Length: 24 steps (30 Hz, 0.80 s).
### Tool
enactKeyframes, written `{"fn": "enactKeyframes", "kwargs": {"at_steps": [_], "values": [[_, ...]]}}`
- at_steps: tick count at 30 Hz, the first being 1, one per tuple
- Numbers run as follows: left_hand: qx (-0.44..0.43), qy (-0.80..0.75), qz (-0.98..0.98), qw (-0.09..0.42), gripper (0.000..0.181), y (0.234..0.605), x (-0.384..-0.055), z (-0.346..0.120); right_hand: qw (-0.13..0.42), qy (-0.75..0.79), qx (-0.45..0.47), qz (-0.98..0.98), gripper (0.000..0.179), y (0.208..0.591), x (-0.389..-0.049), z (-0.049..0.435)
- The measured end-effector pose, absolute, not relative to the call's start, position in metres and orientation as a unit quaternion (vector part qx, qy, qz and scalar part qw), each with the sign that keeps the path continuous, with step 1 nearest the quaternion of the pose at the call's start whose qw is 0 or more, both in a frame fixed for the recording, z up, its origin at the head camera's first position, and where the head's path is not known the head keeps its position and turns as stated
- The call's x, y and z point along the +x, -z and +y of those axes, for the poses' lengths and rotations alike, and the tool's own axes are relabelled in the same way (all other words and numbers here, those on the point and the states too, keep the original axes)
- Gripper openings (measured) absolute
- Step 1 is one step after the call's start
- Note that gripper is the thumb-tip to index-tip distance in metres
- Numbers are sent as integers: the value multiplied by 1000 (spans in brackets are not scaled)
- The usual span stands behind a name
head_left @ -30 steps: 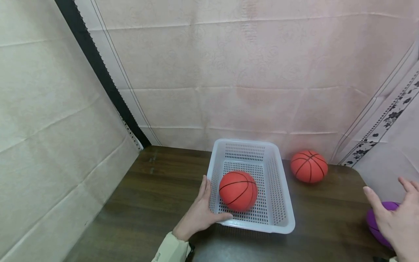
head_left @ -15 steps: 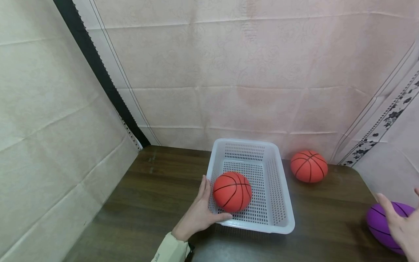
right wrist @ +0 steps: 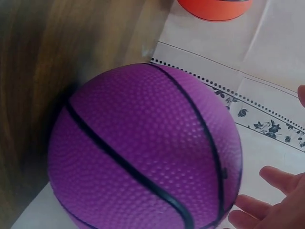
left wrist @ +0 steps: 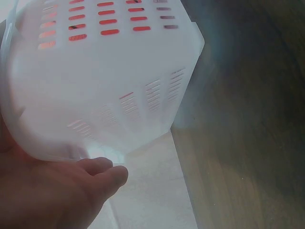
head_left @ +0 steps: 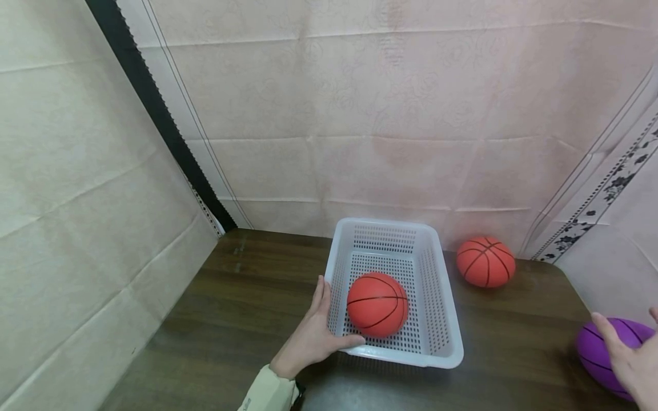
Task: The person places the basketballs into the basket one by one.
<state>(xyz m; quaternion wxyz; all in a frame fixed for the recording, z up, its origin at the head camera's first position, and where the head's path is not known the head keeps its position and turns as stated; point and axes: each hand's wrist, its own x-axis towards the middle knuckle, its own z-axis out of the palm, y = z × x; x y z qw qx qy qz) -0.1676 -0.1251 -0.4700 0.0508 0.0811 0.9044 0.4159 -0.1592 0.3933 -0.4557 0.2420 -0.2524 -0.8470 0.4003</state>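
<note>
Head view shows a red ball (head_left: 377, 305) unheld in the basket (head_left: 406, 358), a purple ball (head_left: 591, 353) on the table (head_left: 257, 314) at far right and a second red ball (head_left: 485, 262) behind. The left hand (head_left: 313, 339) braces the basket's near-left corner, thumb over the rim, fingers straight rather than clenched. The right hand (head_left: 640, 365), fingers spread, grasps nothing; whether its tips touch the purple ball cannot be told. That ball sits near the table edge, so a glancing push could roll it off; a jolt to the basket could send its ball against a wall. The balls look rubbery, the purple one pebbled between smooth black grooves; the basket is pale, slotted plastic with rounded corners, the table dark wood-grain, the backing cloth (head_left: 401, 114) creased
</note>
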Motion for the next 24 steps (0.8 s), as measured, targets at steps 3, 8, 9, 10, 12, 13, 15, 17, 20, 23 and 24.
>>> {"fn": "enactKeyframes", "kwargs": {"at_steps": [3, 8, 9, 10, 12, 13, 15, 17, 20, 23, 24], "values": [[82, -421, 902, 50, 133, 470, -167, -125, 221, -389, -259, -856, 88, 459, -159, 395], [87, -419, 903, 46, 132, 471, -168, -125, 204, -379, -266, -863, 88, 464, -159, 397], [87, -417, 904, 45, 132, 471, -168, -125, 203, -380, -266, -863, 88, 465, -159, 398], [87, -416, 904, 44, 132, 471, -168, -125, 201, -381, -266, -862, 88, 466, -159, 398], [87, -412, 906, 44, 132, 471, -167, -125, 195, -385, -267, -862, 89, 467, -159, 400], [87, -411, 906, 44, 132, 471, -167, -125, 190, -388, -268, -861, 90, 468, -160, 400], [85, -411, 907, 45, 132, 472, -167, -125, 182, -390, -271, -861, 91, 469, -161, 401], [85, -411, 906, 46, 131, 472, -167, -125, 174, -389, -274, -862, 92, 470, -161, 401], [84, -414, 905, 47, 130, 471, -167, -125, 171, -384, -279, -863, 92, 472, -161, 402], [90, -413, 905, 42, 129, 471, -167, -125, 175, -386, -284, -860, 92, 473, -161, 402], [92, -412, 906, 42, 129, 471, -167, -125, 182, -388, -285, -858, 92, 473, -161, 403]]}}
